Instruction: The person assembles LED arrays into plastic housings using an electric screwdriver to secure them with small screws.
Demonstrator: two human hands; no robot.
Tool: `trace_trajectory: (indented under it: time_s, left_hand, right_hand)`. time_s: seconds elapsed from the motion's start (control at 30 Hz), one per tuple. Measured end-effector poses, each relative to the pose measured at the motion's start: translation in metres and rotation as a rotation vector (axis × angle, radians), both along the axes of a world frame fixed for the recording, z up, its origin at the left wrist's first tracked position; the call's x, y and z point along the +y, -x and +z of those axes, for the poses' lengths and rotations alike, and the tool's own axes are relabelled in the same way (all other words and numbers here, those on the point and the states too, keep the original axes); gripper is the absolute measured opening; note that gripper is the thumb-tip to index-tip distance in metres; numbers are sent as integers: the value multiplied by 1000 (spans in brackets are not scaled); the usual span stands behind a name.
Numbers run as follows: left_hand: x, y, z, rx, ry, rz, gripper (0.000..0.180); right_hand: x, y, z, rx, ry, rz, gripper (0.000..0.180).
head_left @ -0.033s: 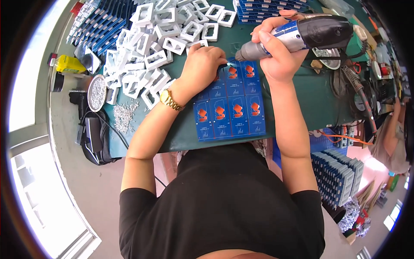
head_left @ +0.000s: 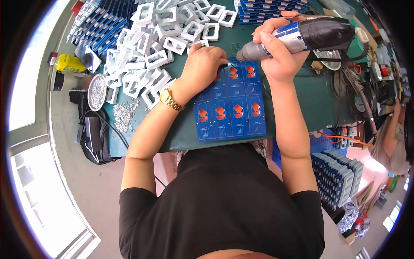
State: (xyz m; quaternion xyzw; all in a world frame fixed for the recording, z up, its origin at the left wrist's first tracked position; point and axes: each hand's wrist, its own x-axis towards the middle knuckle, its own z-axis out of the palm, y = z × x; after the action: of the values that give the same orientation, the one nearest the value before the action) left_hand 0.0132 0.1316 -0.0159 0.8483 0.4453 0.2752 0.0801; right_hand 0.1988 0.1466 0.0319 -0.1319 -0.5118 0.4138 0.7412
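Observation:
My right hand (head_left: 282,56) is wrapped round a power drill (head_left: 297,36) with a blue, silver and black body. The drill's chuck points left and down at the top edge of a blue printed panel sheet (head_left: 227,103) with orange shapes, lying on the green table. My left hand (head_left: 203,64), wearing a gold watch (head_left: 170,100), rests at the sheet's upper left with its fingers bent together near the chuck. Something small and dark shows at those fingertips, too hidden to name.
White plastic frames (head_left: 168,30) lie heaped beyond my left hand. Loose screws (head_left: 124,116) and a round metal dish (head_left: 97,92) of small metal pieces are at the left. Stacked blue panels (head_left: 269,11) stand at the back, and a soldering iron (head_left: 359,86) lies on the right.

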Motion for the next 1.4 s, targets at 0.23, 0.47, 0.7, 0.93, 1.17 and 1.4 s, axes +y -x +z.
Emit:
trace_trajectory:
  time_s: [0.23,0.47,0.7,0.93,1.17,1.4]
  left_hand:
    - [4,3,7,81,15,-80,8]
    - [4,-5,12,-55,186,21,10]
    - [5,2,16,-104,288,8,9]
    - [6,-3,16,-90,276,20,10]
    - [6,-3,13,-103,155,20,7]
    - [1,-3,6,-70,-53,-50,5]
  right_hand:
    - [-2,2,2,0,17,-9,45]
    - [2,-2,-2,-44,-39,4,46]
    - [-1,-2,-3,-128,-74,-11,45]
    - [47,13,-21,184,-688,256,54]
    - [-16,8,15,153,134,141,55]
    - [30,11,-11,117,-731,206,54]
